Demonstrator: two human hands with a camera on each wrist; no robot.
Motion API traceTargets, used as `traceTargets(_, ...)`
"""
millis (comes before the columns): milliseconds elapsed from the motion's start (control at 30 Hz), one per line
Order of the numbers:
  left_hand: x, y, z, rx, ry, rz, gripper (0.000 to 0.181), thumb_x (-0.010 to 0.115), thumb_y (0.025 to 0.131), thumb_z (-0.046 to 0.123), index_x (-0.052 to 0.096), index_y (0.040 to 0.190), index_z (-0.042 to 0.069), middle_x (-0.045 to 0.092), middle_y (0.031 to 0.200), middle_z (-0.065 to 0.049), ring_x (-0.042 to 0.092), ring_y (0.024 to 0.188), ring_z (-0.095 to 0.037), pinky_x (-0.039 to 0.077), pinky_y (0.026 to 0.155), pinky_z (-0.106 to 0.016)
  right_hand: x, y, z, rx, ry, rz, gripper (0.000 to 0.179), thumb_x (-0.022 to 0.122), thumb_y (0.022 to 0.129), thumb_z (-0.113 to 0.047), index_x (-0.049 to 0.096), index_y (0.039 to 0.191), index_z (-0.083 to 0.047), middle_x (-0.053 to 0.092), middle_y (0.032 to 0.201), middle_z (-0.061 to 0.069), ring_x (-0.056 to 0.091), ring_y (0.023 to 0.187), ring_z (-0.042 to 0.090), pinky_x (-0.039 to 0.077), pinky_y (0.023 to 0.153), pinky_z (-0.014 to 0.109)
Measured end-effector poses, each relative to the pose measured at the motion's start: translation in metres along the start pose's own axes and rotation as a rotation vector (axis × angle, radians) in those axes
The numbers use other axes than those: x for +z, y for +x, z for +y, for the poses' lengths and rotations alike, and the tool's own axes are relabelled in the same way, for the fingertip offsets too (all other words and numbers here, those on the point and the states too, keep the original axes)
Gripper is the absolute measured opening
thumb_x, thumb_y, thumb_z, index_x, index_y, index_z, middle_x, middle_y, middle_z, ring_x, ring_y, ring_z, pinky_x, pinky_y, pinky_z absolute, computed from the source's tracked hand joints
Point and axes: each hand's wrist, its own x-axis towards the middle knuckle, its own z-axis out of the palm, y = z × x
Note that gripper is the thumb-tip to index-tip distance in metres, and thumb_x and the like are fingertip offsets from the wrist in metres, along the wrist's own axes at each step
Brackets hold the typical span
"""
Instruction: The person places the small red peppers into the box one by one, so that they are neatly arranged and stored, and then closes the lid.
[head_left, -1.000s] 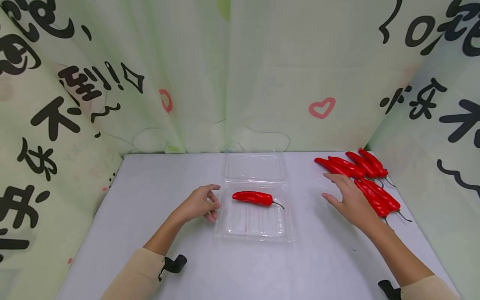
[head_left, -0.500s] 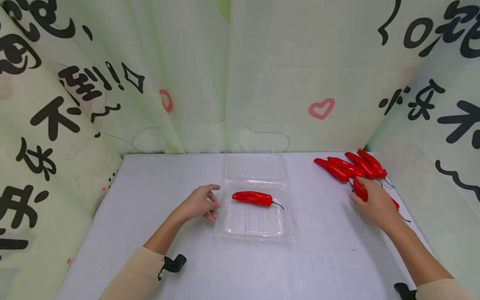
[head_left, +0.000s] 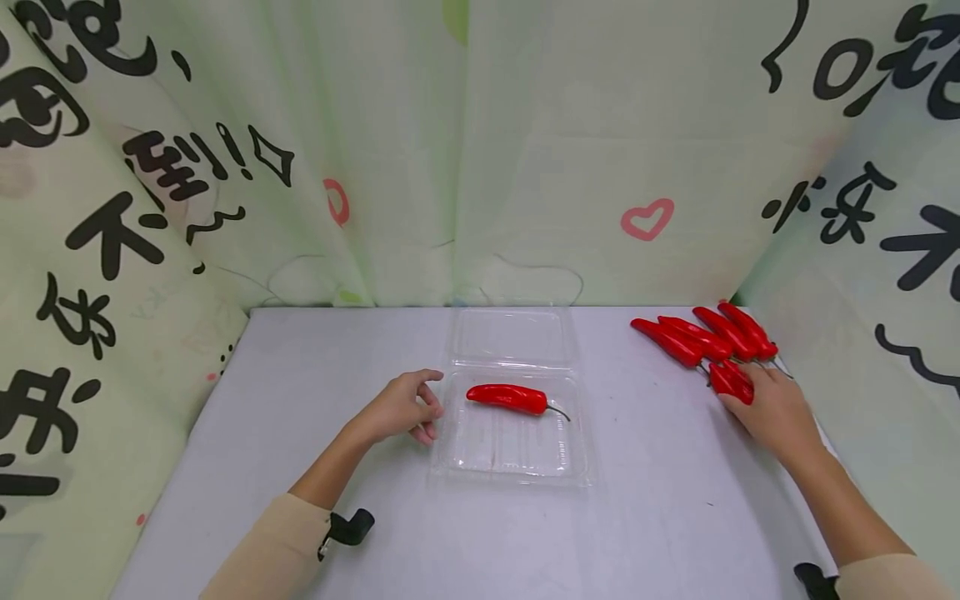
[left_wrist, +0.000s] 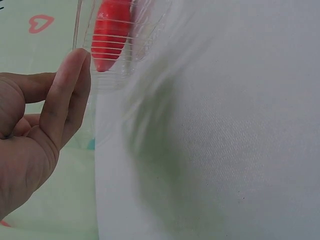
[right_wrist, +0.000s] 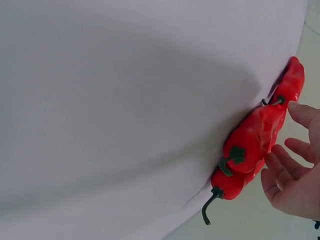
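Note:
A clear plastic clamshell box lies with its lid folded back, and one red chili pepper rests in its base. My left hand is at the box's left side, fingertips right at the rim; through the clear wall the pepper shows red in the left wrist view. Over at the right, my right hand reaches over the front red peppers, covering their stem ends. In the right wrist view, thumb and fingers are spread apart beside a plump red pepper, fingertips right at its side.
Several more red peppers lie fanned at the back right corner of the white table. Printed curtains hang close behind the table and along both sides. The raised lid lies toward the back edge.
My right hand has moved right, from beside the pepper group onto its front peppers, then shifted slightly farther right. The left hand and the pepper in the box stay where they were.

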Motion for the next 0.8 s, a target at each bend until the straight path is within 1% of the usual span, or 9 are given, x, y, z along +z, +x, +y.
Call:
traceTargets(233,0.0004,0.0017,0.0,0.001,0.005,0.002,0.066,0.067,0.096,-0.003,0.039,0.155,0.002,0.065,0.103,-0.02,0.074,0.068,-0.033,0.065,0.061,-0.037,0.0007,-0.0043,0.0013,0.043,-0.05,0.003,0.079,0.088,0.077,-0.012,0.046,0.138,0.016,0.045,0.122,0.042,0.046,0.108,0.059,0.06,0.075,0.067)
traceTargets(400,0.0006,0.0018,-0.0023,-0.003,0.011,0.006,0.065,0.068,0.096,-0.002,0.04,0.155,0.002,0.065,0.104,-0.02,0.074,0.068,-0.034,0.065,0.06,-0.037,0.0031,-0.0072,0.0002,0.057,-0.076,0.009,0.074,0.087,0.076,-0.008,0.049,0.134,0.016,0.046,0.117,0.041,0.048,0.104,0.058,0.06,0.073,0.067)
traceTargets(500,0.0004,0.0022,-0.0022,0.002,0.012,0.007,0.065,0.068,0.096,-0.002,0.04,0.155,0.002,0.065,0.104,-0.02,0.074,0.068,-0.035,0.065,0.06,-0.037,0.0049,-0.0082,0.0006,0.07,-0.074,0.016,0.07,0.085,0.077,-0.005,0.05,0.133,0.017,0.046,0.118,0.042,0.047,0.105,0.058,0.059,0.076,0.068)
traceTargets(600,0.0006,0.0019,-0.0021,0.003,0.014,0.008,0.065,0.068,0.096,-0.002,0.04,0.155,0.002,0.065,0.104,-0.02,0.074,0.069,-0.035,0.065,0.06,-0.037,0.0067,-0.0088,0.0009,0.086,-0.075,0.007,0.068,0.083,0.078,-0.003,0.049,0.133,0.018,0.045,0.119,0.042,0.047,0.105,0.057,0.058,0.078,0.068)
traceTargets(800,0.0005,0.0005,-0.0011,0.001,0.015,0.006,0.065,0.068,0.096,-0.002,0.04,0.155,0.002,0.065,0.104,-0.02,0.074,0.069,-0.035,0.065,0.06,-0.037,0.009,-0.0084,0.002,0.115,-0.038,-0.014,0.075,0.084,0.078,-0.003,0.045,0.138,0.017,0.041,0.123,0.042,0.045,0.109,0.059,0.058,0.079,0.069)
